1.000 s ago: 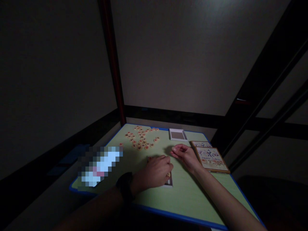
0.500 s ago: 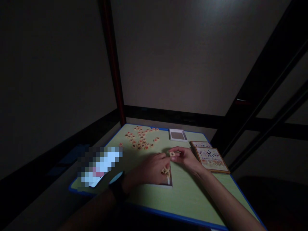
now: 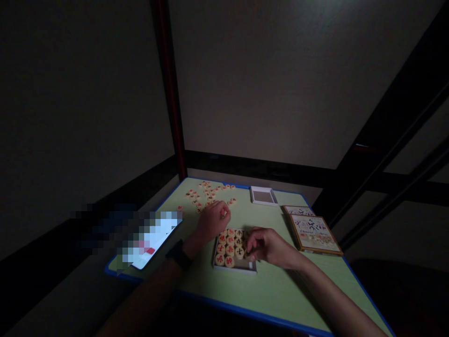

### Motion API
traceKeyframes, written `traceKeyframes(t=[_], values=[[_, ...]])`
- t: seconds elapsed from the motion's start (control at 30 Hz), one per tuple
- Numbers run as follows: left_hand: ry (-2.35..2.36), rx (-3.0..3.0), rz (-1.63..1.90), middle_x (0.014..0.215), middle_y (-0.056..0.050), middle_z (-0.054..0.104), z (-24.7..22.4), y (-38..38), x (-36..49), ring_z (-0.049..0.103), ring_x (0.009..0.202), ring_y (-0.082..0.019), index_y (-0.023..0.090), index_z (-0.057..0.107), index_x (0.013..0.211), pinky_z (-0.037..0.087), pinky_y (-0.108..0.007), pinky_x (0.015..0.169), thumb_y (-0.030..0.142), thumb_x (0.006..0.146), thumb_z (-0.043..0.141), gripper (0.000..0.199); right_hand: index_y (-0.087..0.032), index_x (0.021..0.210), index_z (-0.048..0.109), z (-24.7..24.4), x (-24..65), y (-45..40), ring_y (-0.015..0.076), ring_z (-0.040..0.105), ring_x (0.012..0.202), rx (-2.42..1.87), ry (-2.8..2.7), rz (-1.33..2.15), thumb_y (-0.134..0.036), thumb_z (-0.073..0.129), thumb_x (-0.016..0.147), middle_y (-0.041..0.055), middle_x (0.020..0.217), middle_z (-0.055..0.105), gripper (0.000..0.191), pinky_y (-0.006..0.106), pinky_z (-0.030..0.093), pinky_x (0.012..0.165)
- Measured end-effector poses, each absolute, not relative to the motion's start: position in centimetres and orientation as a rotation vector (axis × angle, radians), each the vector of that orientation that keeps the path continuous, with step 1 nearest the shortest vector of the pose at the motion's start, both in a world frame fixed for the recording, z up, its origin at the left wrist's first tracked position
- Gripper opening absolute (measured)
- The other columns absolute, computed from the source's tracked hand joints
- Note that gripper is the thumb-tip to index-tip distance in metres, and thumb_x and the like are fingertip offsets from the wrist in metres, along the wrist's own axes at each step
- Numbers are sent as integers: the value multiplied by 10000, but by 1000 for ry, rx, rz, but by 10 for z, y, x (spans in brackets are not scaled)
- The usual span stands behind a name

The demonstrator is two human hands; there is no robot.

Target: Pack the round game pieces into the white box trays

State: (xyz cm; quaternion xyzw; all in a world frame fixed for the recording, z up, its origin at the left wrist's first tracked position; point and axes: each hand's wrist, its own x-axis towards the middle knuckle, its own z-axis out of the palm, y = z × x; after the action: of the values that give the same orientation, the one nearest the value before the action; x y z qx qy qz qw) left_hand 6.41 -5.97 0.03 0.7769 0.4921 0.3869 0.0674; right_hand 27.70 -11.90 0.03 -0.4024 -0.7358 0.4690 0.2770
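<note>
A shallow open box (image 3: 235,269) holds rows of round wooden Chinese chess pieces (image 3: 230,250), marked in red and black. The box's lower right part shows a bare bottom. My right hand (image 3: 268,248) is at the box's right side, its fingers bent and pinched on a Chinese chess piece that they mostly cover. My left hand (image 3: 212,219), with a dark watch (image 3: 179,253) on its wrist, is curled beyond the box, beside loose chess pieces (image 3: 208,193). What its fingers hold, if anything, is hidden.
A white-rimmed empty tray (image 3: 264,202) lies at the table's far edge. Two boxes with printed covers (image 3: 314,232) overlap on the right. A lit phone or tablet (image 3: 157,238), partly pixelated, lies on the left. The green table (image 3: 280,292) has a blue edge.
My left hand has moved up and away from the box toward the loose pieces, uncovering the rows inside. My right hand has lowered its black-marked piece to the box's right side.
</note>
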Motion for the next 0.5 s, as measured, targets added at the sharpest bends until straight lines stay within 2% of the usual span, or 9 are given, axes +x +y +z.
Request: traceKeyframes(t=[0.07,0.13,0.23,0.33,0.4,0.5], values=[[1478,2367,1133,655,30,526,-3,-63,63,512,638,-134,211,501,689,368,-251,626,122,791,536,140,-166,705,634,-2,278,-114,114,456,577,-1102,-1983,1292,-492,841,615,-30,653,512,397,243,364,530],[1469,2402,1107,668,25,535,-5,-66,63,521,653,-138,212,508,699,372,-252,631,127,798,533,133,-171,708,605,1,278,-114,122,470,575,-1116,-1990,1154,-501,800,670,-26,645,521,386,250,374,532],[1451,2438,1129,681,20,543,-7,-69,64,531,665,-140,210,522,719,379,-256,641,137,820,515,125,-182,724,563,7,276,-136,151,507,631,-1181,-1907,427,-396,618,874,16,693,557,268,276,396,576],[1413,2440,1179,677,20,545,-8,-69,64,537,653,-138,208,535,735,382,-257,640,147,832,514,117,-184,797,565,7,276,-180,186,524,718,-1083,-1972,-270,-240,492,937,61,756,591,168,306,417,655],[1395,2438,1201,674,23,546,-8,-68,63,540,648,-137,208,540,739,383,-257,635,149,828,526,107,-182,862,580,0,279,-207,201,543,738,-1204,-2067,-495,-225,447,954,88,819,618,167,314,424,672],[1381,2439,1232,691,21,557,-8,-66,62,549,655,-136,209,541,740,390,-254,639,148,828,529,108,-197,810,561,-18,285,-227,163,527,580,-1476,-2169,-530,-232,361,990,56,739,601,271,280,356,547]])
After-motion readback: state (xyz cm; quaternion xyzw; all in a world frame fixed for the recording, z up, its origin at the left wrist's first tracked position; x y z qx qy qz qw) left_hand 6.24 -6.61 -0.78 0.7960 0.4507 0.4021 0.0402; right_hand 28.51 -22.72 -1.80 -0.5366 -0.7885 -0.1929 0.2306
